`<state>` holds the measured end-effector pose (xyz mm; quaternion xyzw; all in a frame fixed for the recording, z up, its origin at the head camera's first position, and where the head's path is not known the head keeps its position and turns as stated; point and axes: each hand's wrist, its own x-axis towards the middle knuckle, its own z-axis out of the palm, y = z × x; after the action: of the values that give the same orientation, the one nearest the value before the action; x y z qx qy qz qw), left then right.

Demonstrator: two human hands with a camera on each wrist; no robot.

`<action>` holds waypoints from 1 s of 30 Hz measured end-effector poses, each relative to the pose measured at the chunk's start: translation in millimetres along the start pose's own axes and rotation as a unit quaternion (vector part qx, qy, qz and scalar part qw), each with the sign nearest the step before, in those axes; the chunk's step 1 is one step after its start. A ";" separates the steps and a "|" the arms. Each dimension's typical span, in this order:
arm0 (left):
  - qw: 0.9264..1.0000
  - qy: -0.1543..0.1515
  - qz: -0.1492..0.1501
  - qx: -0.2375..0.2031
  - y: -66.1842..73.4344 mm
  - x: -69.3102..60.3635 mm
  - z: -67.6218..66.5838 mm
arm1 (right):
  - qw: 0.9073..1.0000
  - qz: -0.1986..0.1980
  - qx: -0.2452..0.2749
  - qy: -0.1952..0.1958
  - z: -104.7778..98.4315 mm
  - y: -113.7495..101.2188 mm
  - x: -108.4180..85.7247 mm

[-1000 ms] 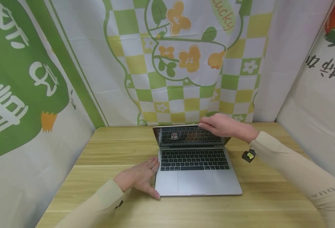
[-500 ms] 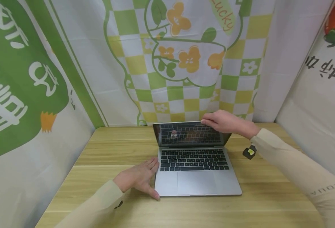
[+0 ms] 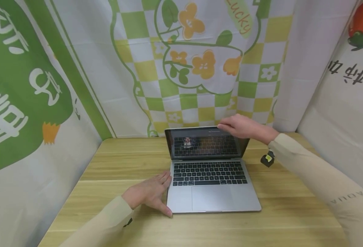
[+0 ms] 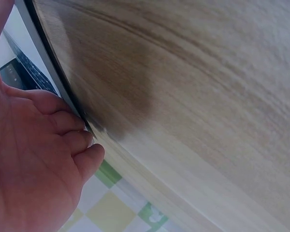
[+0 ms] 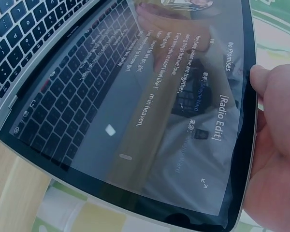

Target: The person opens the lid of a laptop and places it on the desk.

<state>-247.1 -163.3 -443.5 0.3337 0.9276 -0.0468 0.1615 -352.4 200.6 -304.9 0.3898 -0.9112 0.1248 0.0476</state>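
Observation:
A silver laptop (image 3: pixel 179 200) with black keys stands on the wooden table in the head view, its lid (image 3: pixel 207 144) raised and tilted back. My right hand (image 3: pixel 241 127) pinches the lid's top edge towards the right, thumb on the screen side in the right wrist view. Song lyrics and the title "No Promises" glow on the screen (image 5: pixel 159 145), which also mirrors the keyboard. My left hand (image 3: pixel 152 192) rests against the left side of the base, thumb at the front corner. Seen from the left wrist, the fingers (image 4: pixel 67 123) touch the base's edge.
The wooden table (image 3: pixel 113 161) has rounded back corners. Directly behind it hangs a checked green, yellow and white curtain (image 3: pixel 200 99). More printed cloth encloses the left side (image 3: pixel 24 103) and the right side (image 3: pixel 335 103).
The right hand has moved up and slightly back with the lid, so the screen is tilted wider. The left hand holds its place on the base.

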 end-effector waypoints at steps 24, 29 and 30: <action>1.000 -0.005 -0.006 -0.009 -0.6 0.6 1.4 | 0.998 0.050 0.028 -0.002 -8.0 15.7 13.9; 1.000 -0.005 -0.008 -0.009 -0.5 1.8 2.1 | 0.997 0.074 0.028 -0.006 -9.2 20.4 15.3; 1.000 -0.004 -0.009 -0.008 -0.8 2.1 2.2 | 0.997 0.078 0.025 -0.004 -9.7 20.9 15.6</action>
<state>-248.5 -163.1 -446.3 0.3235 0.9303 -0.0419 0.1677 -378.3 206.1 -296.7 0.3190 -0.9356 0.1492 0.0241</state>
